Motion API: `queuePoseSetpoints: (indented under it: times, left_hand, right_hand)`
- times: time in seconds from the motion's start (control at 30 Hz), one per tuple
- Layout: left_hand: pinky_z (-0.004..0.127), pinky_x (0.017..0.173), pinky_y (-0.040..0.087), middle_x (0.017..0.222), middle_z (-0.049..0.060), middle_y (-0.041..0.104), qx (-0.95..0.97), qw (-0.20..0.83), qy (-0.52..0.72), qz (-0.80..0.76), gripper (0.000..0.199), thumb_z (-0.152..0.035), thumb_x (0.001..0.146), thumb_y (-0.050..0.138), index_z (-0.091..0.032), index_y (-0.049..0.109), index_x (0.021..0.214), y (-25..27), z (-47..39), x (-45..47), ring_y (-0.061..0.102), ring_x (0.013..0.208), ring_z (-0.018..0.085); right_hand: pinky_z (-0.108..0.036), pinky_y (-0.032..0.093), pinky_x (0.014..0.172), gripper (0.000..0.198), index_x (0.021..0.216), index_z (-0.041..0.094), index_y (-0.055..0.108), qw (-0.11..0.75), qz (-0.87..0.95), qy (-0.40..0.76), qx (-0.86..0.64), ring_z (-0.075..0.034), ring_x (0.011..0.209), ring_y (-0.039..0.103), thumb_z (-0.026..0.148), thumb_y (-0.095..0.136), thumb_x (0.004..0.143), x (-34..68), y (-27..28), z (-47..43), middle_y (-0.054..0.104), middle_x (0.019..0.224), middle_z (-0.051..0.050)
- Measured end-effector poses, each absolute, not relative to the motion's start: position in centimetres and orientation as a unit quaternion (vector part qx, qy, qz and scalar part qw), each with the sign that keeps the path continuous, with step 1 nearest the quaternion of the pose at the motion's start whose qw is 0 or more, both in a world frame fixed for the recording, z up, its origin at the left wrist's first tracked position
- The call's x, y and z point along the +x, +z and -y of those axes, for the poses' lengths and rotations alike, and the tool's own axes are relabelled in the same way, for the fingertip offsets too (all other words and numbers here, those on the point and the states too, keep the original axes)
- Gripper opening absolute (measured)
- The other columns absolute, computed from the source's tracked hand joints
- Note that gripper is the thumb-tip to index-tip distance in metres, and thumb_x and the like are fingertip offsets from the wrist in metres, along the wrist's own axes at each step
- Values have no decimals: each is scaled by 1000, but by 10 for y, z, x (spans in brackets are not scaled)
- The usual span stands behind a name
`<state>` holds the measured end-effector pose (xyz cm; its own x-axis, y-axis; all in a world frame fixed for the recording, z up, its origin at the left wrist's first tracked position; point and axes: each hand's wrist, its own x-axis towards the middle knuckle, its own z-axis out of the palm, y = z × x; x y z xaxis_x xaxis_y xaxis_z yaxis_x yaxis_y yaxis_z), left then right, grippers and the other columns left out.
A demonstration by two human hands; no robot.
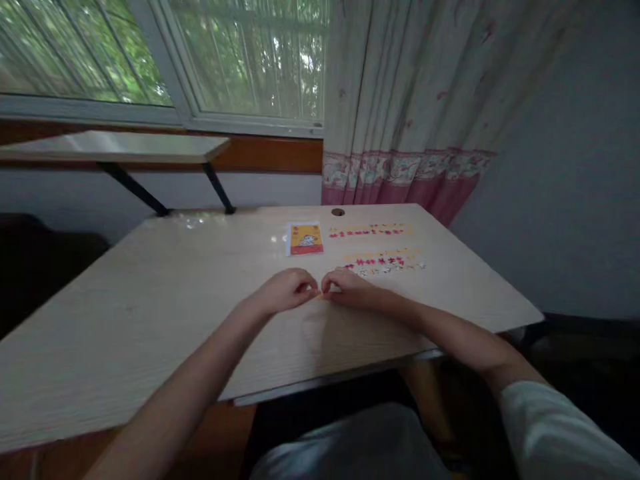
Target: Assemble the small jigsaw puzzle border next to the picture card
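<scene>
"Since the count begins at the middle, what is item one?"

"Small yellow puzzle piece [321, 296], low between the two hands, over the near part of the bench [200, 287]. One piece or two joined: too small to tell."

"State of the fingers?"

"Left hand [287, 289]: thumb and forefinger closed at the tips, pinching the piece from the left. Right hand [350, 288]: likewise curled, tips closed on it from the right. The two sets of fingertips nearly meet."

"Items just beyond the right hand?"

"Loose pieces, laid in one group of three rows: a yellow row [369, 256], farthest; a red row [381, 261], middle; a white row [423, 266], nearest, with dark markings."

"Further back?"

"A second group, two rows: yellow pieces [363, 228] behind, red pieces [359, 233] in front. To the left of these, one picture card [305, 240], flat, white border, yellow above and red below, a pale figure in its middle."

"Fittings?"

"Round hole [338, 212] near the back edge of the bench. Raised shelf [115, 143], back left, on black legs."

"Surroundings?"

"Sliding window [250, 60], green leaves outside; curtain [400, 80], pale with a flowered band and a pink hem; plain wall [550, 167], right. One light sleeve [545, 413] on the right arm."
</scene>
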<state>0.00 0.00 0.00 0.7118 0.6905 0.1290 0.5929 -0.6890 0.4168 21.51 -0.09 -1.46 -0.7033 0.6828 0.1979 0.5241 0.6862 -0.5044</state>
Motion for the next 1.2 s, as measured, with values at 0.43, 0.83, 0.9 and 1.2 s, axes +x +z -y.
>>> queuePoseSetpoints:
  times: [0.43,0.83,0.9,1.2]
  left_hand:
    - [23,54,33,57,-2,50,828,314,251,-389,24,-33,85,54,-13,66,78,3,8,9,45,55,11]
    - [21,47,26,52,-4,43,735,461,287,-407,35,-46,77,61,-12,65,78,-1,7,11,36,49,8]
    - [21,46,26,52,-5,42,735,462,285,-406,36,-48,77,61,-12,64,77,0,8,12,35,48,8]
    - [24,51,30,57,0,51,807,239,224,-491,34,-42,86,49,-15,63,70,12,-3,-18,43,52,12]
  right_hand:
    - [-30,41,80,17,95,19,70,311,892,131,-301,-17,83,61,31,69,83,223,-26,-10,71,84,-4]
    - [-31,37,75,21,93,22,73,376,888,-23,-264,-16,77,61,39,61,88,226,-25,-10,72,79,-4]
    - [-31,37,74,21,92,22,73,382,888,-49,-251,-16,76,60,38,59,89,227,-23,-10,72,78,-3]
    - [-34,38,77,19,91,23,73,460,814,-182,-305,-17,78,58,39,62,88,276,23,-26,69,82,-3]
